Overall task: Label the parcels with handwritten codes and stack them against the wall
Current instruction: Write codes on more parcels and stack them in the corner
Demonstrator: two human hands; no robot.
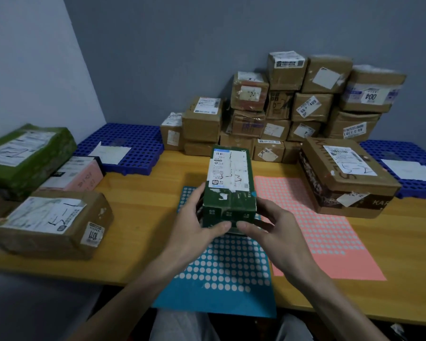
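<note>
A dark green parcel [229,188] with a white shipping label and black handwritten marks is held above the table centre. My left hand [194,222] grips its near left corner, thumb on the front face. My right hand [271,230] grips the near right corner the same way. Against the grey wall stands a stack of brown cardboard parcels [293,107], several rows high. A large brown parcel [347,175] with a scribbled label lies to the right on the table.
A blue sticker sheet [226,271] and a pink sticker sheet [325,232] lie on the wooden table [138,212]. Left are a brown parcel [52,222], a pink one [76,175] and a green one [22,156]. Blue perforated pallets [133,143] sit at the back.
</note>
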